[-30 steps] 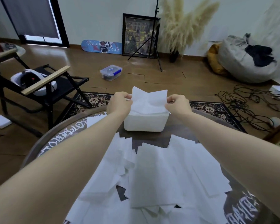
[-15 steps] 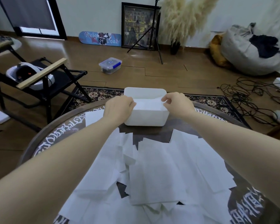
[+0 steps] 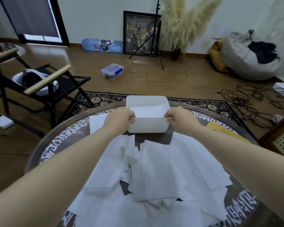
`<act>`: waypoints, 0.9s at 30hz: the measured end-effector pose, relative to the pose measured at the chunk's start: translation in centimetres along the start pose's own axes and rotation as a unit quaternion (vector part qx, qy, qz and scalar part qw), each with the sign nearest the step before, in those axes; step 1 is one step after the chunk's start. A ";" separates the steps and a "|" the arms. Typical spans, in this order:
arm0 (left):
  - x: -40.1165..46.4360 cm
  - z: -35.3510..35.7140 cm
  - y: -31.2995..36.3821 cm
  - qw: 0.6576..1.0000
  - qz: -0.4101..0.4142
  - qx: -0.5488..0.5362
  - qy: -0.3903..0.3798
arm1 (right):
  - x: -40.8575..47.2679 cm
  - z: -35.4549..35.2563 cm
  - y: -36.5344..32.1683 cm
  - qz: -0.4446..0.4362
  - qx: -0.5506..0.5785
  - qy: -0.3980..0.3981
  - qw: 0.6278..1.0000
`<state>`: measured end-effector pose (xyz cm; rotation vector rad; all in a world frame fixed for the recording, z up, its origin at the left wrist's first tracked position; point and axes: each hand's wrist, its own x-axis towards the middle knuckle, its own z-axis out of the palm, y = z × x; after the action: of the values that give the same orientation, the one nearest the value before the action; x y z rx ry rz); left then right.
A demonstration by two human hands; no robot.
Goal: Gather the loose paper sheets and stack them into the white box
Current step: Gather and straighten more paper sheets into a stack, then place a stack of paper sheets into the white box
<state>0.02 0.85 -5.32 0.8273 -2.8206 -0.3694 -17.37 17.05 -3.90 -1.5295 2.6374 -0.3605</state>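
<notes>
Both hands at the box's near corners; loose sheets lie behind them, toward the body.

The white box (image 3: 147,118) sits at the far edge of the round table (image 3: 44,149), long axis running left to right, with paper already lying flat inside. The left hand (image 3: 120,117) curls over the near-left corner of the rim, and the right hand (image 3: 179,117) pinches the near-right corner, fingers (image 3: 168,115) bent onto the wall. The loose paper sheets (image 3: 154,174) spread in an overlapping heap between the forearms, on the near side of the box. Judgement: the next pickup calls for drawing back toward the body; the heap lies about midway, so neither hand is clearly nearer.
</notes>
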 end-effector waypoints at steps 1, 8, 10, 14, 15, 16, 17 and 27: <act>-0.3 0.0 0.1 1.000 -0.001 0.000 0.000 | -0.3 -0.1 -0.1 0.000 -0.002 0.002 1.000; -2.3 -0.2 1.0 1.000 -0.002 -0.003 0.004 | -2.3 -0.1 -0.5 0.002 0.011 0.015 1.000; -2.8 -0.2 1.2 1.000 -0.001 -0.006 0.000 | -2.7 0.0 -0.5 0.005 0.017 0.015 1.000; -3.5 -0.5 1.4 1.000 -0.005 -0.003 -0.005 | -3.5 0.2 -0.8 0.010 0.027 0.024 0.999; -3.6 -0.5 1.5 1.000 -0.007 -0.002 -0.004 | -3.7 0.3 -0.9 0.015 0.031 0.024 0.999; -3.7 -0.6 1.7 1.000 -0.010 -0.002 -0.005 | -3.9 0.4 -1.0 0.022 0.036 0.021 0.999; -3.8 -0.6 1.8 1.000 -0.013 -0.001 -0.006 | -4.0 0.4 -1.1 0.027 0.041 0.017 0.999; -6.9 -2.2 3.1 1.000 -0.004 -0.012 -0.010 | -7.1 -1.6 -2.6 -0.002 -0.046 0.000 0.999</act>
<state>4.68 6.79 -3.05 0.8354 -2.8269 -0.4147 -11.91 22.27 -2.13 -1.5611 2.6865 -0.2410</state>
